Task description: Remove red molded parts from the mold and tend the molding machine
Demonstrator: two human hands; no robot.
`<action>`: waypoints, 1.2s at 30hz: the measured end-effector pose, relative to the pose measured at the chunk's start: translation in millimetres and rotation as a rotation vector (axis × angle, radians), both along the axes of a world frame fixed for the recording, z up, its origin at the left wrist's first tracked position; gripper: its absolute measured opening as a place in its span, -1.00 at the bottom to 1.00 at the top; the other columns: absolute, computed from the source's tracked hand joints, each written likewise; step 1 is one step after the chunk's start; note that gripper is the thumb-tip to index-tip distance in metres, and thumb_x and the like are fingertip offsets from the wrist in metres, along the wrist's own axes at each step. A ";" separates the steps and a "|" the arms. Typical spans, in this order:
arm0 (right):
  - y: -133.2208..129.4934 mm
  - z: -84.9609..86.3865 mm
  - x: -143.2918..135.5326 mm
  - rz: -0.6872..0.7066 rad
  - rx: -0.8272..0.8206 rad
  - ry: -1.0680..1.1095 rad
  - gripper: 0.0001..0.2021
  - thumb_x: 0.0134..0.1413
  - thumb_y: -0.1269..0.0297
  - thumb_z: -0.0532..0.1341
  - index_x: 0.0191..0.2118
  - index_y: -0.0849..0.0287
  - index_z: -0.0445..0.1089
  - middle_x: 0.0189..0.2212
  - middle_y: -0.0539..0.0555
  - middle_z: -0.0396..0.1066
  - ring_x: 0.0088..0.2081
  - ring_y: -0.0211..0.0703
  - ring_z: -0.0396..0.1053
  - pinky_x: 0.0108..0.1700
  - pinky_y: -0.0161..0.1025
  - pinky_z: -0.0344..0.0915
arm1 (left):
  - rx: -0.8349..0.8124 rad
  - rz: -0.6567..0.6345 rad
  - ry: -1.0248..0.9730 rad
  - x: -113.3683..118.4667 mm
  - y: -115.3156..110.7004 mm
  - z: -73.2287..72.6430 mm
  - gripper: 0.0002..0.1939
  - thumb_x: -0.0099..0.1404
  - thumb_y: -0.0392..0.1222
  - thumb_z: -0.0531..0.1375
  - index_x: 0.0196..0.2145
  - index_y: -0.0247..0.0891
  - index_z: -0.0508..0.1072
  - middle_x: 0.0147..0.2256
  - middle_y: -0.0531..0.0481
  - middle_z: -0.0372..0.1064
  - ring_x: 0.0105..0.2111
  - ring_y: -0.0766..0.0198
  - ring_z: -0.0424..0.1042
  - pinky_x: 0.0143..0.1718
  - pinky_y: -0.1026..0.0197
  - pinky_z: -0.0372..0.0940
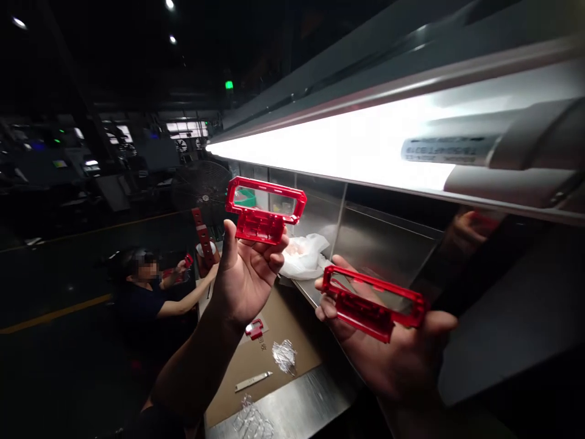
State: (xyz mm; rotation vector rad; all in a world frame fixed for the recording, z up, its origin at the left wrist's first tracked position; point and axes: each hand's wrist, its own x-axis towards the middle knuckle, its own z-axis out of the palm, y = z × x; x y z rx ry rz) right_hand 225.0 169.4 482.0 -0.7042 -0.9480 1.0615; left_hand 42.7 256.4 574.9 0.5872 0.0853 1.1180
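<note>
- Plainly, the left hand [249, 283] holds one red frame [260, 230] near the centre of the picture, its fingers curled round the lower block and its thumb standing apart at the left; whether the thumb tip presses on it, I cannot tell
- The right hand [393, 360] is clamped on a second red frame [363, 317], right of centre, fingers at its left end and thumb at its right end
- Both pieces look like moulded plastic, so probably light and stiff, perhaps slick on the glossy faces; the thin bars round the open windows would likely flex or mark first
- The block below each window seems the surest hold, or the two short ends, leaving the long bars free of squeezing
- A glaring lamp [320, 146] runs from centre to upper right, close above both pieces, and limits any lift
- Past the hands, a white plastic bag [305, 259] sits by the metal wall
- Lower centre, the tabletop [292, 317] carries a third red piece [256, 330], crumpled clear film [284, 356] and a pale slim tool [253, 381]
- At lower left, a co-worker [146, 302] reaches towards the table's far end
</note>
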 end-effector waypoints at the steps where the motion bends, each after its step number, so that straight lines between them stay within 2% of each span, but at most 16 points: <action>1: 10.2 6.5 -2.0 0.041 0.019 0.010 0.14 -0.11 -0.72 -0.19 0.36 0.05 0.20 0.11 0.34 0.38 -0.22 0.16 0.44 -0.06 0.15 0.43 | -0.002 0.024 0.013 -5.3 -3.0 2.0 -0.29 0.45 0.38 -0.02 -0.07 -0.36 0.55 -0.22 -0.21 0.55 -0.27 0.22 0.58 -0.40 0.35 0.42; 5: 47.1 44.5 -21.5 0.244 0.103 0.113 0.11 -0.09 -0.72 -0.21 0.28 0.06 0.27 0.12 0.28 0.39 -0.17 0.10 0.43 0.01 0.13 0.44 | 0.024 0.150 0.072 -30.6 -22.7 0.2 -0.31 0.45 0.37 -0.01 -0.10 -0.34 0.58 -0.22 -0.22 0.56 -0.28 0.20 0.58 -0.40 0.34 0.44; 8: 65.3 72.8 -42.4 0.382 0.165 0.210 0.08 -0.06 -0.71 -0.22 0.23 0.08 0.32 0.10 0.23 0.41 -0.14 0.01 0.42 0.01 0.05 0.46 | 0.083 0.338 0.051 -55.4 -41.8 -12.6 -0.37 0.40 0.36 0.10 -0.04 -0.28 0.58 -0.16 -0.22 0.56 -0.24 0.19 0.58 -0.40 0.35 0.45; 11: 76.4 91.9 -63.9 0.538 0.218 0.379 0.04 -0.05 -0.70 -0.17 0.16 0.09 0.38 0.07 0.19 0.45 -0.17 -0.05 0.42 -0.08 -0.02 0.51 | 0.066 0.524 -0.029 -79.3 -60.0 -28.7 -0.39 0.30 0.33 0.26 0.04 -0.23 0.53 -0.13 -0.18 0.56 -0.21 0.17 0.57 -0.40 0.35 0.45; 14: 80.9 103.7 -85.9 0.784 0.258 0.579 -0.01 -0.05 -0.68 -0.05 0.13 0.11 0.41 0.04 0.19 0.49 -0.26 -0.12 0.41 -0.20 -0.10 0.53 | -0.021 0.634 -0.090 -95.3 -77.2 -41.9 -0.35 0.28 0.36 0.27 0.12 -0.15 0.49 -0.07 -0.15 0.55 -0.19 0.12 0.57 -0.42 0.32 0.45; 17: 80.7 111.8 -106.1 1.024 0.219 0.694 -0.06 0.00 -0.64 0.01 0.11 0.15 0.41 0.00 0.23 0.53 -0.30 -0.15 0.42 -0.28 -0.15 0.52 | -0.118 0.718 -0.117 -101.4 -92.1 -49.0 -0.27 0.32 0.45 0.11 0.11 -0.21 0.50 -0.09 -0.21 0.55 -0.22 0.08 0.57 -0.45 0.29 0.44; 19: 78.8 115.6 -117.0 1.124 0.162 0.711 -0.07 0.04 -0.62 -0.02 0.11 0.17 0.40 -0.01 0.27 0.54 -0.31 -0.13 0.43 -0.32 -0.16 0.51 | -0.157 0.773 -0.128 -101.4 -100.0 -49.4 -0.23 0.35 0.47 0.00 0.09 -0.24 0.51 -0.12 -0.23 0.56 -0.24 0.08 0.56 -0.46 0.28 0.44; 22: 75.0 118.0 -128.2 1.231 0.105 0.707 -0.04 0.09 -0.61 -0.10 0.13 0.21 0.37 -0.02 0.33 0.54 -0.32 -0.12 0.44 -0.34 -0.18 0.47 | -0.171 0.828 -0.138 -98.4 -108.7 -44.8 -0.25 0.38 0.46 -0.04 0.07 -0.21 0.53 -0.15 -0.22 0.56 -0.25 0.08 0.56 -0.47 0.28 0.43; 27: 70.1 116.7 -130.3 1.296 0.098 0.710 0.02 0.10 -0.61 -0.18 0.18 0.28 0.33 -0.01 0.40 0.52 -0.31 -0.12 0.43 -0.34 -0.22 0.43 | -0.190 0.870 -0.151 -92.6 -115.5 -35.3 -0.26 0.38 0.46 -0.04 0.01 -0.21 0.56 -0.19 -0.20 0.57 -0.28 0.09 0.56 -0.51 0.29 0.41; 31: 68.2 116.1 -119.1 1.235 0.102 0.727 0.02 0.05 -0.64 -0.11 0.19 0.24 0.33 -0.02 0.36 0.52 -0.35 -0.13 0.39 -0.40 -0.22 0.39 | -0.233 0.878 -0.152 -87.5 -114.7 -33.0 -0.24 0.37 0.47 -0.03 0.01 -0.25 0.55 -0.20 -0.21 0.57 -0.30 0.09 0.56 -0.53 0.30 0.40; 36: 67.0 109.7 -99.8 1.125 0.184 0.764 0.00 -0.01 -0.63 0.02 0.23 0.17 0.30 0.00 0.28 0.51 -0.36 -0.15 0.35 -0.42 -0.23 0.39 | -0.218 0.834 -0.145 -83.8 -108.3 -36.5 -0.26 0.38 0.46 -0.02 0.08 -0.21 0.52 -0.16 -0.19 0.57 -0.29 0.09 0.57 -0.51 0.29 0.42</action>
